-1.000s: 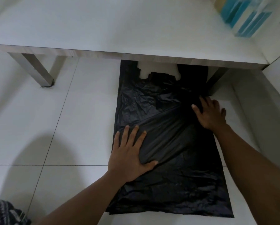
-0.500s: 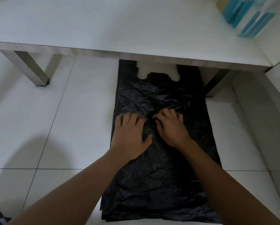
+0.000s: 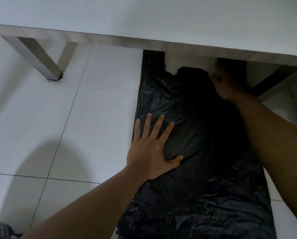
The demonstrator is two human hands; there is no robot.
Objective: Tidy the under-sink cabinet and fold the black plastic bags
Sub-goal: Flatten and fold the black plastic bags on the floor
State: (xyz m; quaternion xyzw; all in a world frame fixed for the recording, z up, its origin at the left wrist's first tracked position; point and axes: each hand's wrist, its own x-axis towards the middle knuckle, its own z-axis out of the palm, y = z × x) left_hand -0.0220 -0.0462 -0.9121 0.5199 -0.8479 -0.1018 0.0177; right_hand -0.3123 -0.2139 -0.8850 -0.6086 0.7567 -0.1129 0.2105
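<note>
Head view: the black plastic bag (image 3: 196, 147) is laid flat on the tiled floor (image 3: 75, 118). Its long axis runs straight away from the person, with the handle end tucked under the table edge (image 3: 109, 41) and the closed end nearest the body.

The left hand (image 3: 151, 152) is pressed flat on the bag's left-middle, fingers (image 3: 159, 126) spread, nothing gripped. The right hand (image 3: 228, 83) is extended to the far right corner and is the one nearer the handles. It is blurred and in shadow, so finger state cannot be told; the handle is possibly touched.

Likely fold: far end brought toward the body.

Obstructions:
- The table overhang is above the handles.
- The right table leg (image 3: 273, 80) is just beside the right hand.
- The left table leg (image 3: 39, 57) is well apart.
</note>
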